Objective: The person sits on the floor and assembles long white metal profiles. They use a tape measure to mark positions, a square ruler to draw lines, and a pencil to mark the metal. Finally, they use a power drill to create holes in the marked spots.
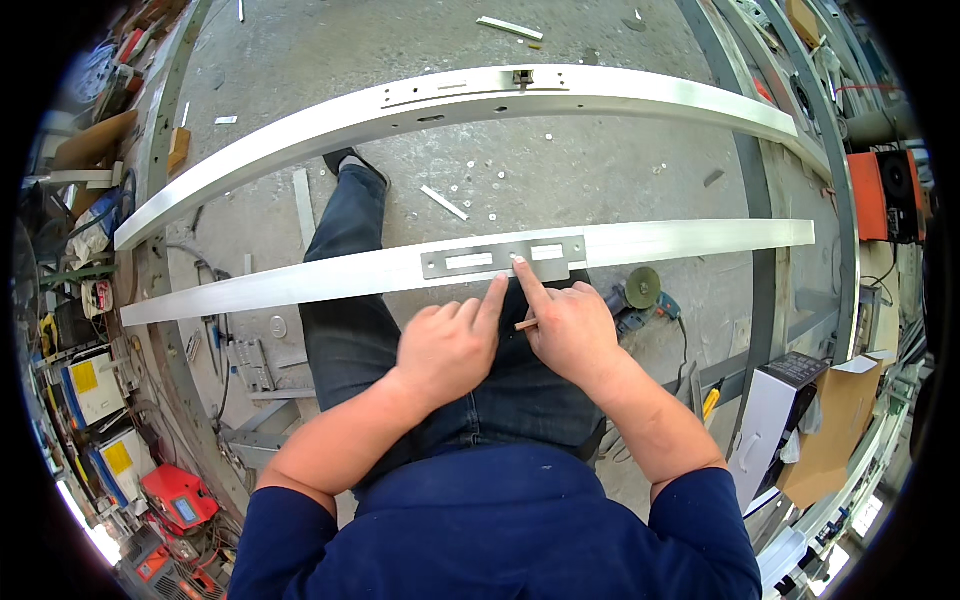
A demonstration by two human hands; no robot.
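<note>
A grey metal template plate (pixel 502 254) with two long slots and small holes lies on the nearer white metal bar (pixel 350 276), which crosses above my thighs. My left hand (pixel 447 345) stretches its index finger to the plate's lower edge, its other fingers curled; nothing shows in it. With its index fingertip, my right hand (pixel 572 328) touches the plate near the middle hole. A thin pencil-like stick (pixel 526 324) pokes out from under that hand's curled fingers, most of it hidden.
Farther off, a second white bar (pixel 330 138) with cutouts spans the frame rails. An angle grinder (pixel 640 292) lies right of my leg. Cardboard box (pixel 838 425) and orange machine (pixel 880 196) stand at right; a red machine (pixel 180 497) sits lower left. Metal offcuts (pixel 444 203) litter the floor.
</note>
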